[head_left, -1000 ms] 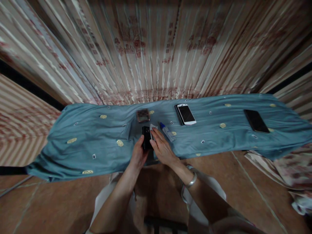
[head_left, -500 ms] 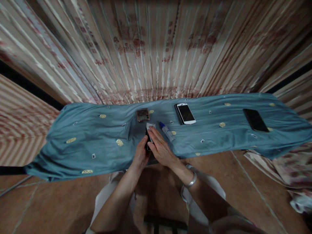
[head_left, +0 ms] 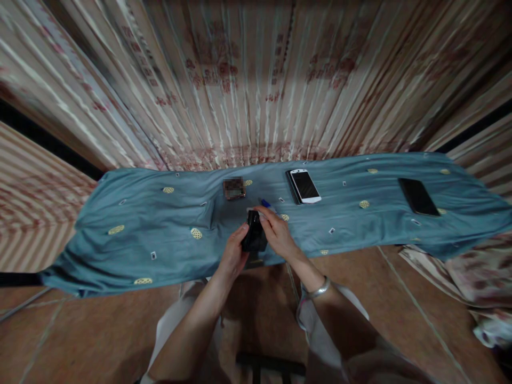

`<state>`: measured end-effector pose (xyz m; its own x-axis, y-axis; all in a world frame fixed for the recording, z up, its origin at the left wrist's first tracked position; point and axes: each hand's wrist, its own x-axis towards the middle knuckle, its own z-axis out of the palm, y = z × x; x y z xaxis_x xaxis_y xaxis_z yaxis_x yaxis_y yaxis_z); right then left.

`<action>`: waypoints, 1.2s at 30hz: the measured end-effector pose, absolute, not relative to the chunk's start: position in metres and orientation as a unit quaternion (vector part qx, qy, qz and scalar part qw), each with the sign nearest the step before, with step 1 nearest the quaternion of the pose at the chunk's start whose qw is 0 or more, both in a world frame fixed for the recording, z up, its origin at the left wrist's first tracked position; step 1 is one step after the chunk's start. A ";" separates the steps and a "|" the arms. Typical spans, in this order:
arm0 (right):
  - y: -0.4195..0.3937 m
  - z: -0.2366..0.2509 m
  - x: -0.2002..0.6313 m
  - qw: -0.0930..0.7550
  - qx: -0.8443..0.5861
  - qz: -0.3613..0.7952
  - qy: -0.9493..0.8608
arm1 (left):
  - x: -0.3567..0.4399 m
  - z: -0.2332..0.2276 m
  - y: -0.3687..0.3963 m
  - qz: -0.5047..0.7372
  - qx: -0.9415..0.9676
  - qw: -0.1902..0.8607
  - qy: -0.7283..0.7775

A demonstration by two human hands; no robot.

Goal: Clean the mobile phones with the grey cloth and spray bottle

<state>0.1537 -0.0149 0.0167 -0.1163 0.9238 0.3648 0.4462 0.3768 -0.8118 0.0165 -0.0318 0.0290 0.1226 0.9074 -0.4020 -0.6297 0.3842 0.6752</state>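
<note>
My left hand (head_left: 234,250) is closed around the left side of a black smartphone (head_left: 255,237), its thumb along the edge. The phone is held tilted over the near edge of the table, and its dark surface looks glossy. With bent fingers, my right hand (head_left: 281,237) presses a small white wipe (head_left: 250,209) against the phone's far end; only a bit of the wipe shows. Just beyond the right hand lies a small clear bottle with a blue cap (head_left: 265,203), its body mostly hidden by that hand.
A blue patterned cloth (head_left: 160,234) covers the long table. Past my hands lies a brown, partly blurred phone-like object (head_left: 234,189). Right of it, a white phone (head_left: 305,186) rests on a dark one, and another black phone (head_left: 419,197) lies further right. A pleated curtain (head_left: 248,90) hangs behind.
My right hand has moved from lying flat over the wipe on the phone to its right and far edge, fingers bent. The phone has turned, showing more of its black surface.
</note>
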 end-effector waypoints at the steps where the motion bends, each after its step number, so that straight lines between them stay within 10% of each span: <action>1: -0.016 0.017 0.152 0.456 -0.479 0.258 -0.704 | 0.017 0.029 -0.032 0.527 0.173 0.730 0.400; 36: -0.026 0.018 0.146 0.446 -0.512 0.138 -0.721 | 0.018 0.019 -0.026 0.558 0.131 0.706 0.416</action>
<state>0.1461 -0.0258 0.0178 -0.0770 0.8618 0.5014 0.6152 0.4368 -0.6563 0.0178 -0.0261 0.0191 0.0320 0.8967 -0.4415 -0.6794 0.3435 0.6484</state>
